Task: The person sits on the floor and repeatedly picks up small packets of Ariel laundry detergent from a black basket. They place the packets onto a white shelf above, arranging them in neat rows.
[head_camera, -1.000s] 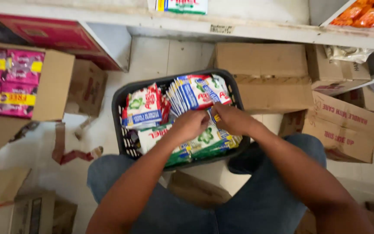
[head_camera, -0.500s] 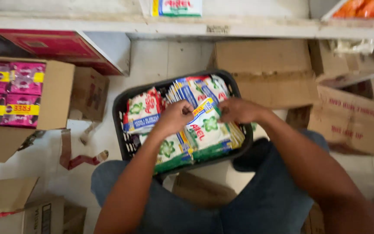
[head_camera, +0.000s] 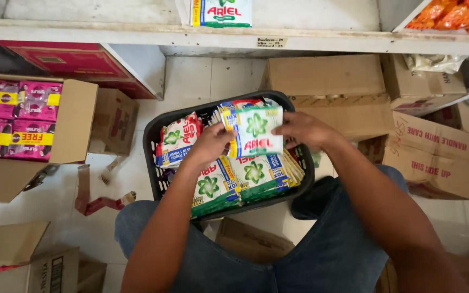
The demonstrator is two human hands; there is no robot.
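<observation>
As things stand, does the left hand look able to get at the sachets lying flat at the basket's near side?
Probably yes. The left hand is right above the flat sachets in the basket, nothing covering them, but it and the right hand hold a raised sachet.

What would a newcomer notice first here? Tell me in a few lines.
At centre, the left hand and right hand hold up a white and green sachet pack above a black basket crammed with similar packs. At left, an open cardboard box shows bright pink sachets.
</observation>
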